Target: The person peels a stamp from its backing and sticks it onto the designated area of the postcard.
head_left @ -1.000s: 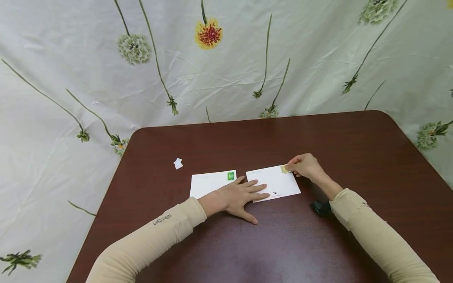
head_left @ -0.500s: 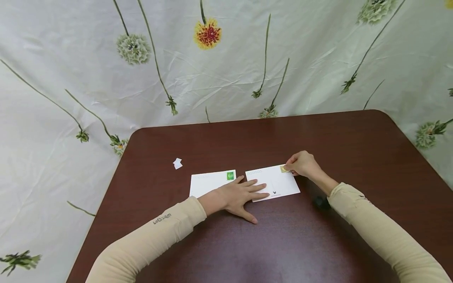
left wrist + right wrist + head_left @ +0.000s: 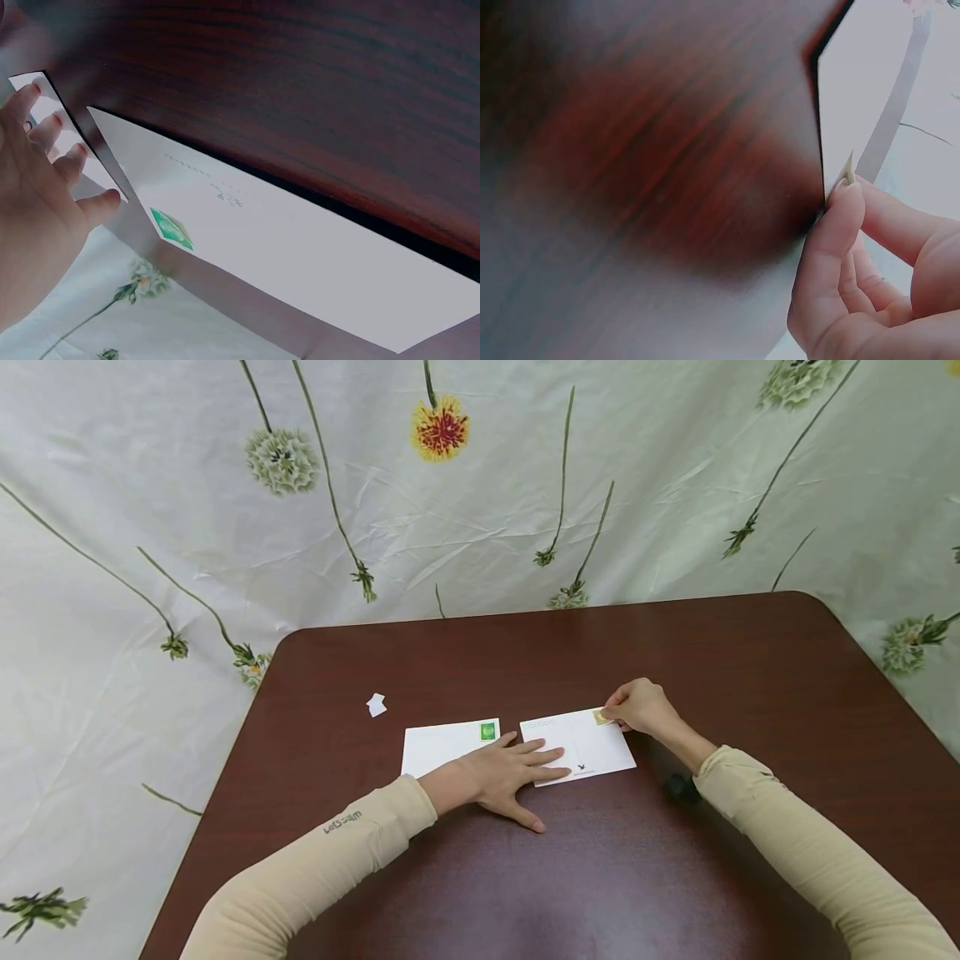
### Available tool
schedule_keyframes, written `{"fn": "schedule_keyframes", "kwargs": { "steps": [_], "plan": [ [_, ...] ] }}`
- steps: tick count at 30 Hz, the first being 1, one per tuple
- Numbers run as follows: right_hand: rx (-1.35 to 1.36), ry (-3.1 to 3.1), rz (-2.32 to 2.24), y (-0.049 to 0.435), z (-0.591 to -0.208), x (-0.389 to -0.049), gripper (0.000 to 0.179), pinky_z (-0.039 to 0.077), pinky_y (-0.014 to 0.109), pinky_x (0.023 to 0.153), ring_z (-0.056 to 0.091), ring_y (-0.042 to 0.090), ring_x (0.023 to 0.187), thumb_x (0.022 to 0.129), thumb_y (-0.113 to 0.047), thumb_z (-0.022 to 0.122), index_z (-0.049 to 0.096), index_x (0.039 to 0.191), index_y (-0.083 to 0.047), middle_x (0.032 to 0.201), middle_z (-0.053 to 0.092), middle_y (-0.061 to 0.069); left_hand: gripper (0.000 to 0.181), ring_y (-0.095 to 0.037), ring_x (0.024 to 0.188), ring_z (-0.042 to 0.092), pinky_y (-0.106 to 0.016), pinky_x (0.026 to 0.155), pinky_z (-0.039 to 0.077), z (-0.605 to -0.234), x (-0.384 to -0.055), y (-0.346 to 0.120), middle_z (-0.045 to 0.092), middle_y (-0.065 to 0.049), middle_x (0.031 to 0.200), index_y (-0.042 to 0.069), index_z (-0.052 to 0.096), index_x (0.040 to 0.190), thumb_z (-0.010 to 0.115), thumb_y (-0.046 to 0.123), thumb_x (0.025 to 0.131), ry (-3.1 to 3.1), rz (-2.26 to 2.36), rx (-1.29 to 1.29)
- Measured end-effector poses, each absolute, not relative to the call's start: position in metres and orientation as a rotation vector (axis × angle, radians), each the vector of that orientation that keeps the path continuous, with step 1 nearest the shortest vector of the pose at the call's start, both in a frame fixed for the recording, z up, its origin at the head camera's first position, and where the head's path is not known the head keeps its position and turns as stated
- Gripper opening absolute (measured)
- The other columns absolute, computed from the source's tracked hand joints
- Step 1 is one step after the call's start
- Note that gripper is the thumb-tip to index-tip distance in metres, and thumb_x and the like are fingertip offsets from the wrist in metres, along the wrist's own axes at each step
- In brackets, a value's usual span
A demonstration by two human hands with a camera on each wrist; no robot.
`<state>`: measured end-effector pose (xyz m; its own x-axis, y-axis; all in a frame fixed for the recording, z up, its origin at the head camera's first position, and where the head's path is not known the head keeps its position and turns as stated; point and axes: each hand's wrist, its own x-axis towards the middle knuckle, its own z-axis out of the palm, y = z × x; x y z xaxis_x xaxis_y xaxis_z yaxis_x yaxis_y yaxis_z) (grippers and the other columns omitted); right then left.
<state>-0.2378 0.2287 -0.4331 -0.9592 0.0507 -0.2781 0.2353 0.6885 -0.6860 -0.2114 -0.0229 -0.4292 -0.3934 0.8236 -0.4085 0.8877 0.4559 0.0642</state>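
My left hand [image 3: 504, 777] lies with spread fingers over the left part of a white envelope [image 3: 603, 747], which has a small dark print near its lower edge. At that envelope's upper right corner, my right hand [image 3: 647, 708] pinches a yellowish stamp [image 3: 600, 717] between thumb and forefinger. In the right wrist view, one tip of the stamp [image 3: 849, 165] sticks up from the fingertips over the envelope's corner. A second white envelope [image 3: 442, 748] bears a green stamp [image 3: 487, 732] at its upper right; my left hand and forearm cover its lower right part.
Small white paper pieces [image 3: 377, 704] lie at the left on the dark brown table [image 3: 540, 893]. A small black object [image 3: 681, 788] sits beside my right sleeve, partly hidden by it. Behind the table hangs a flowered white cloth [image 3: 480, 510].
My right hand has shifted slightly up and left at the envelope's corner, still pinching the stamp. My left hand and both envelopes have stayed in place.
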Motion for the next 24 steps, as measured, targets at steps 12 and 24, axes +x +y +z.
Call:
{"fn": "schedule_keyframes", "kwargs": {
  "steps": [12, 24],
  "plan": [
    [0.163, 2.831, -0.876, 0.231, -0.432, -0.234, 0.018, 0.042, 0.032, 0.056, 0.056, 0.02, 0.064, 0.085, -0.021, 0.072, 0.066, 0.087, -0.004, 0.076, 0.063, 0.007, 0.083, -0.015, 0.143, 0.009, -0.048, 0.112, 0.012, -0.429, -0.211, -0.023, 0.012, 0.01, 0.157, 0.035, 0.023, 0.151, 0.05, 0.073, 0.082, 2.333, -0.215, 1.444],
    [-0.145, 2.995, -0.603, 0.236, -0.447, -0.22, 0.058, 0.026, 0.064, 0.098, 0.028, 0.053, 0.125, 0.095, -0.033, 0.057, 0.042, 0.137, 0.004, 0.138, 0.033, 0.033, 0.084, -0.015, 0.143, 0.008, -0.048, 0.112, 0.012, -0.429, -0.211, -0.024, 0.011, 0.01, 0.157, 0.035, 0.022, 0.152, 0.05, 0.073, 0.082, 2.329, -0.209, 1.45]
  ]
}}
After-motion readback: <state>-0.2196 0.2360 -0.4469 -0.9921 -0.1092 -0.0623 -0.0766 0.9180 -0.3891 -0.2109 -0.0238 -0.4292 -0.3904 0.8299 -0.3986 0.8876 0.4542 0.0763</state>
